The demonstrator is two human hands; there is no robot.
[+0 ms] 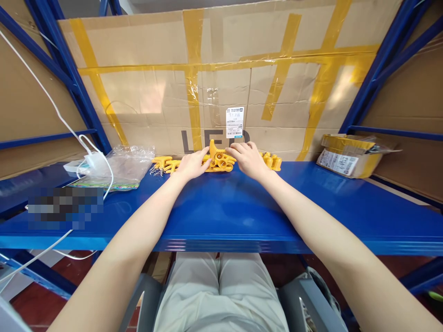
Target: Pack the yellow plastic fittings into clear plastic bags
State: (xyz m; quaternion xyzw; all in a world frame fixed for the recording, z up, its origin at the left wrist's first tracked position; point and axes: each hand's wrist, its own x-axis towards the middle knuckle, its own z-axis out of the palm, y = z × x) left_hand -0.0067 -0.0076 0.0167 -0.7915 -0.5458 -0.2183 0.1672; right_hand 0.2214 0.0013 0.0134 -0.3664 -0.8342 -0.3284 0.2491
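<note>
Yellow plastic parts, some with round openings [221, 161], lie piled at the back of the blue shelf, between my two hands. One T-shaped yellow piece [213, 148] stands up on top of them. My left hand [194, 165] is at the pile's left side, fingers apart and touching the parts. On the right side, my right hand [246, 159] reaches to the pile with its fingers bent; what its fingertips hold, if anything, is hidden. More yellow pieces with small chains [162, 162] lie left of my left hand, and upright yellow pieces [273, 161] stand beyond my right hand.
Clear plastic bags [129, 163], a white adapter with cables [97, 161] and a blurred dark object [64, 204] are on the left. An opened small carton [349, 157] sits at the right. A large taped cardboard sheet [221, 92] stands behind the blue shelf [224, 207].
</note>
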